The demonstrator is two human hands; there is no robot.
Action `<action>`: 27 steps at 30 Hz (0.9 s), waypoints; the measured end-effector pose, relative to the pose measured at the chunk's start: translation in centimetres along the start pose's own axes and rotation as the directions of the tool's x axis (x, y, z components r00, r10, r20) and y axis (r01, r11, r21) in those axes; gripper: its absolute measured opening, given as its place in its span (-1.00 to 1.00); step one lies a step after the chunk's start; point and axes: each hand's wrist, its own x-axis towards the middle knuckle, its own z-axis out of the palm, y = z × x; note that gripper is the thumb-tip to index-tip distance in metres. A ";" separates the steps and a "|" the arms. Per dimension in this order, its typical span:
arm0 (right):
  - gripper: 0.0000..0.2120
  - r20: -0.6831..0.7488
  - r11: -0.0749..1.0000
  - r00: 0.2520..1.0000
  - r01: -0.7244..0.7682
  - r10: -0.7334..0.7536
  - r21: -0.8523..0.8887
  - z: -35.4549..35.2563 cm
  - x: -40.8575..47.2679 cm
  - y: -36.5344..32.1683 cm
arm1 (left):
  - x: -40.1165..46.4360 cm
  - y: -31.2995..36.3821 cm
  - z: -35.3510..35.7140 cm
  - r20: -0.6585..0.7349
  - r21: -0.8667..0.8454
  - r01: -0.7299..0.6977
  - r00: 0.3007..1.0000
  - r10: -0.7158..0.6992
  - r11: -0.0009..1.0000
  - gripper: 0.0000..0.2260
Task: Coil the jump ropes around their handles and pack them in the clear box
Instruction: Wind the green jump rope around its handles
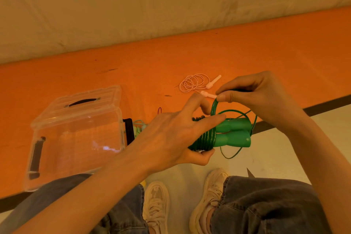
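My left hand (178, 135) grips the two green jump-rope handles (233, 137) held side by side, with several turns of green cord (206, 138) wound around them. My right hand (252, 93) pinches a loop of the same green cord just above the handles. Loose cord (230, 156) hangs below them. A pink jump rope (193, 82) lies loosely coiled on the orange table beyond my hands. The clear box (76, 138) stands on the table at the left, its lid tipped back. A pale green rope (139, 128) lies just right of the box, partly hidden by my left hand.
The orange table (247, 53) runs across the view against a pale wall. A small dark band (159, 110) lies on the table near my left hand. My knees in jeans and two pale shoes are below, over a light floor.
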 end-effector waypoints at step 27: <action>-0.84 0.210 0.984 0.963 -0.177 0.167 0.029 -1.1 -0.2 1.3 | 0.5 -0.6 -1.8 -0.315 -0.335 0.140 0.915 -0.251 0.932 -0.54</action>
